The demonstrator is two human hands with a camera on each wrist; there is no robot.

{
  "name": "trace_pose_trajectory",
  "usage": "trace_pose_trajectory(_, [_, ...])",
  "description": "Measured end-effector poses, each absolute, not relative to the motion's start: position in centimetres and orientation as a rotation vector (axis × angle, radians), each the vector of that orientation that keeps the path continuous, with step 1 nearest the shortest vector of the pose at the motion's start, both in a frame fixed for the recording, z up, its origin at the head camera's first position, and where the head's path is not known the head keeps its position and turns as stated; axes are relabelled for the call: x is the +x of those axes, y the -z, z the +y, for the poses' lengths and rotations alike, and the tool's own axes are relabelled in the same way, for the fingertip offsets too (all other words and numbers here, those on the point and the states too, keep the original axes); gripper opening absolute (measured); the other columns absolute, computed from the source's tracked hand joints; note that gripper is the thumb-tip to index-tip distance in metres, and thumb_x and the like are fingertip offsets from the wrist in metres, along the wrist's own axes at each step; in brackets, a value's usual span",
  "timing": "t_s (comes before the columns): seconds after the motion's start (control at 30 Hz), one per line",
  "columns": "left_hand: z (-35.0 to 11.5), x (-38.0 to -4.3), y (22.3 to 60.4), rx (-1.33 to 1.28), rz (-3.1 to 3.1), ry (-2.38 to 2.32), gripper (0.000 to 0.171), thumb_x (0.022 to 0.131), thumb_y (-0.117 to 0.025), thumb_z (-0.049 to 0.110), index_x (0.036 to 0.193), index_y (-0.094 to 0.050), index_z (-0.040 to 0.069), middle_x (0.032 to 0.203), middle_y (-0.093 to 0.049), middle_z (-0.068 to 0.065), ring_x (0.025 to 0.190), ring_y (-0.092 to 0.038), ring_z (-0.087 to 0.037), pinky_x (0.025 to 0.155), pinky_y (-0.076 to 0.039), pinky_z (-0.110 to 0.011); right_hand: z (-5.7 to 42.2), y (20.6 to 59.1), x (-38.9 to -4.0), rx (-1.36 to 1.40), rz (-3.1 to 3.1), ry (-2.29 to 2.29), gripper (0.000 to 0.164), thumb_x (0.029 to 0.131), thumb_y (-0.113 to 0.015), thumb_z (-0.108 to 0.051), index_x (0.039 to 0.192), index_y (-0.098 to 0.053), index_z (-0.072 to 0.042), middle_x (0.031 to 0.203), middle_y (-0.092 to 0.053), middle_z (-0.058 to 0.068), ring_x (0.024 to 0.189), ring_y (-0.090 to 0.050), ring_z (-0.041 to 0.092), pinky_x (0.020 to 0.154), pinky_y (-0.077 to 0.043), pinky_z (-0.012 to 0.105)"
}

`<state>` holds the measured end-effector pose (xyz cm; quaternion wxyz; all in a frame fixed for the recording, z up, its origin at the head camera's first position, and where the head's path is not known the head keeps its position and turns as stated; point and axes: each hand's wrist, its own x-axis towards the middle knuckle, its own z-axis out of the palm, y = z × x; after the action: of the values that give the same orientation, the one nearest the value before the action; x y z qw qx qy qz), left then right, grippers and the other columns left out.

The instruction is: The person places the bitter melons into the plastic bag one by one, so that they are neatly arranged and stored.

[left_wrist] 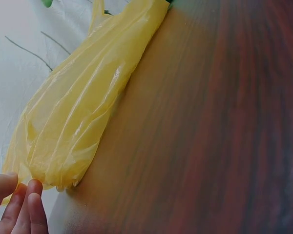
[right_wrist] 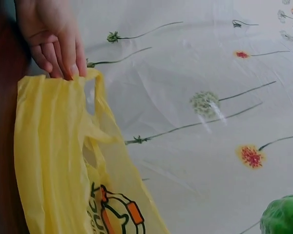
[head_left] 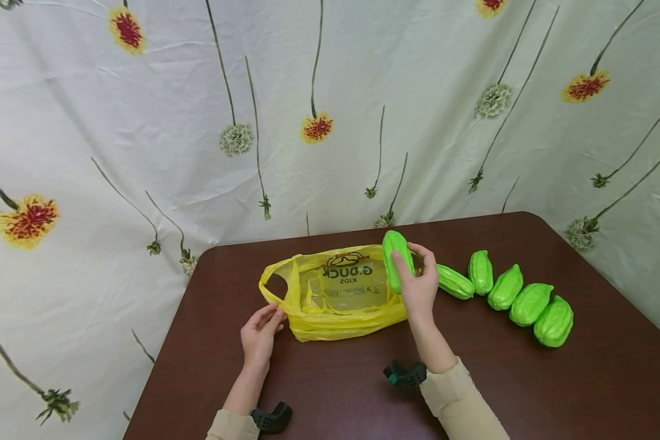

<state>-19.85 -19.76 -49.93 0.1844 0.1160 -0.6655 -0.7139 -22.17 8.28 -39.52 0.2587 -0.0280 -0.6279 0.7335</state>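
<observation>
A yellow plastic bag (head_left: 346,327) with dark print lies on the table, its mouth spread wide. My left hand (head_left: 260,339) pinches the bag's edge by the left handle loop, thumb against fingers. The left wrist view shows these fingertips on the thin yellow plastic (left_wrist: 83,107). My right hand (head_left: 422,290) grips a bright green, ridged gourd (head_left: 393,256) upright over the bag's right end. In the right wrist view, part of a green gourd (right_wrist: 285,217) shows in the lower right corner; the right hand itself is out of that view.
Several more green gourds lie in a curved row to the right; the nearest to the bag is a longer gourd (head_left: 455,282). The dark brown table (head_left: 330,391) has rounded far corners. Behind it hangs a pale cloth (head_left: 286,79) printed with flowers.
</observation>
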Motion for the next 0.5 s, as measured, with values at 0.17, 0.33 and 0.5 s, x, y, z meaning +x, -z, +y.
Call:
trace_pose_trajectory(0.17, [-19.7,-19.9,49.8,0.325,-1.868,2.017,0.027,0.086,-0.068,0.008,0.110,-0.065,-0.005,0.088,-0.068,0.003,0.075,-0.067,-0.010,0.066,-0.055,-0.023,6.9,40.4,-22.5,-0.050,-1.744,-1.999,0.041,0.087,-0.069,-0.021,0.121,-0.055,-0.002,0.120,-0.052,0.010,0.107,-0.048,0.021,0.082,-0.041,0.027])
trace_pose_trajectory(0.33, [-19.6,-19.9,49.8,0.326,-1.867,2.017,0.027,0.086,-0.069,0.008,0.110,-0.065,-0.005,0.089,-0.068,0.002,0.076,-0.067,-0.011,0.066,-0.055,-0.023,5.7,41.2,-22.8,-0.008,-1.793,-1.979,0.041,0.088,-0.068,-0.026,0.120,-0.055,-0.004,0.119,-0.052,0.009,0.107,-0.050,0.022,0.076,-0.047,0.025])
trace_pose_trajectory(0.5, [-19.7,-19.8,49.8,0.335,-1.869,2.015,0.029,0.085,-0.070,0.009,0.110,-0.065,-0.005,0.089,-0.069,0.002,0.077,-0.068,-0.013,0.066,-0.055,-0.023,4.6,42.0,-23.3,0.013,-1.809,-2.002,0.040,0.088,-0.068,-0.024,0.119,-0.055,-0.003,0.117,-0.053,0.010,0.104,-0.052,0.026,0.072,-0.050,0.023])
